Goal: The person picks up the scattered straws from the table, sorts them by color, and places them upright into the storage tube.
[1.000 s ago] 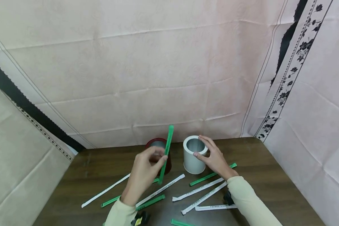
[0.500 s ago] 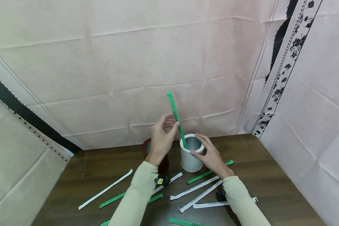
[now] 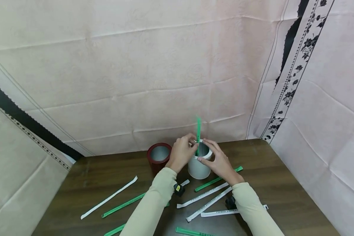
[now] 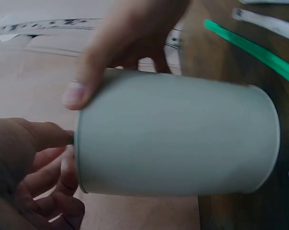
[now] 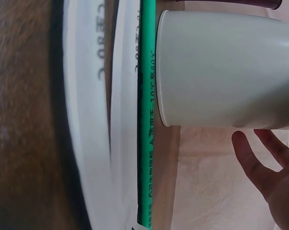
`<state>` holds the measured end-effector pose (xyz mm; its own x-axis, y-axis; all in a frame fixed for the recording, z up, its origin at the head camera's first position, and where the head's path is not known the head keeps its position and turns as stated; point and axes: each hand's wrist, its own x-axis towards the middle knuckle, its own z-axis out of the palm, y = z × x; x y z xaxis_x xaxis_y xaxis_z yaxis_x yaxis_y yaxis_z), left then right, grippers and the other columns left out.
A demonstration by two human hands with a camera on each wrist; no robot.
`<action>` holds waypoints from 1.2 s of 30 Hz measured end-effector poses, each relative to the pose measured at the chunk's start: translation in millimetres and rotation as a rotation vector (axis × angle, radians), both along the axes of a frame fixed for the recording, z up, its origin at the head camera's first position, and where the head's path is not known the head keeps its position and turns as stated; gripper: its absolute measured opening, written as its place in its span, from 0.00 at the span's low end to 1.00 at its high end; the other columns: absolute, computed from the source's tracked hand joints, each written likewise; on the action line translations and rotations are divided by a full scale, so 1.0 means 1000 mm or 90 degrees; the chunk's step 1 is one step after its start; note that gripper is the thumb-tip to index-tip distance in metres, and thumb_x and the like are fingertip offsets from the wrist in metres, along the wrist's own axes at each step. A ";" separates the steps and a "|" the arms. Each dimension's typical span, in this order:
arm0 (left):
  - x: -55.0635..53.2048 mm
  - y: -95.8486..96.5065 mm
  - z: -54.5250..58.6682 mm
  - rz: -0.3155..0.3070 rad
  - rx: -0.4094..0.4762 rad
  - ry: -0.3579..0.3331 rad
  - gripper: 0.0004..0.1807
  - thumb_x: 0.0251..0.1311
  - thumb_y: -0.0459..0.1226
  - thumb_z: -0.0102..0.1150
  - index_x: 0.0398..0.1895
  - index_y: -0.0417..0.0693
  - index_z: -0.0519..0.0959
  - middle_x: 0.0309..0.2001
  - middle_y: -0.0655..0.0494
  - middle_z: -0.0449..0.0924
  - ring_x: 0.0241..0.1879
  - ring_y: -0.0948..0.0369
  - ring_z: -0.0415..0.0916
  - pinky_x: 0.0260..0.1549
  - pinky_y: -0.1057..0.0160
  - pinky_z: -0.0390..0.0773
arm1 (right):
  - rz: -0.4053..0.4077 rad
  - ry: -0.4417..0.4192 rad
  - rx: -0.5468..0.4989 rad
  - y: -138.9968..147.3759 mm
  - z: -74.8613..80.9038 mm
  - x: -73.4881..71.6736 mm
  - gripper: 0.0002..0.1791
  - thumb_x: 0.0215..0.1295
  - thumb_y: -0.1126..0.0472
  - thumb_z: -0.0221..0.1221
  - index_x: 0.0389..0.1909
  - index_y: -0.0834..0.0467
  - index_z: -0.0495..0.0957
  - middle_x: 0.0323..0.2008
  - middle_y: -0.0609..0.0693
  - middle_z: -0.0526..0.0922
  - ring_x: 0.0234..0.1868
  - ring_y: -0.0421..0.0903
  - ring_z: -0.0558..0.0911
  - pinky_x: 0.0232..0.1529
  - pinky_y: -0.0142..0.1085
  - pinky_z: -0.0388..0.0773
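My left hand (image 3: 181, 152) pinches a green wrapped straw (image 3: 198, 128), which stands nearly upright with its lower end inside the mouth of a white canister (image 3: 198, 169). My right hand (image 3: 221, 164) grips the canister at its right side, thumb at the near rim and fingers at the far rim. In the left wrist view, the canister (image 4: 178, 139) hides the straw's lower part, and the right thumb (image 4: 76, 93) lies over the rim. A dark red canister (image 3: 156, 167) stands just left of the white one.
Several wrapped straws lie on the brown table (image 3: 68, 196), among them a white straw (image 3: 109, 197) at left, a green straw (image 3: 218, 179) by the right wrist and a green straw (image 3: 193, 232) near the front. A pale cloth wall (image 3: 165, 65) rises behind the table.
My left hand has carried the green straw from in front of the red canister, up and right, then down into the white canister. My right hand keeps its hold on the rim.
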<state>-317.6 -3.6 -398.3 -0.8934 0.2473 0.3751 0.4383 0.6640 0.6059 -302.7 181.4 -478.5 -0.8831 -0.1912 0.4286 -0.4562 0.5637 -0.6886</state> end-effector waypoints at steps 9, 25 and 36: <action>0.014 -0.017 0.008 -0.011 -0.083 -0.005 0.17 0.65 0.43 0.64 0.55 0.50 0.83 0.40 0.58 0.87 0.30 0.66 0.80 0.25 0.67 0.78 | 0.002 -0.004 0.005 -0.005 -0.002 -0.001 0.42 0.60 0.35 0.64 0.74 0.40 0.62 0.72 0.38 0.59 0.71 0.51 0.65 0.59 0.61 0.70; 0.114 -0.159 0.011 -0.063 -0.048 -0.138 0.06 0.65 0.42 0.64 0.43 0.61 0.85 0.36 0.72 0.84 0.36 0.71 0.80 0.36 0.67 0.79 | -0.013 0.001 -0.001 0.011 0.002 0.000 0.42 0.59 0.38 0.66 0.74 0.38 0.62 0.71 0.38 0.61 0.72 0.52 0.62 0.60 0.68 0.63; 0.149 -0.195 -0.067 -0.119 -0.098 -0.225 0.03 0.61 0.37 0.67 0.37 0.55 0.87 0.35 0.67 0.84 0.33 0.70 0.78 0.31 0.67 0.78 | 0.004 -0.003 -0.001 0.002 0.002 -0.001 0.42 0.59 0.38 0.66 0.74 0.39 0.62 0.72 0.39 0.60 0.72 0.53 0.62 0.61 0.67 0.63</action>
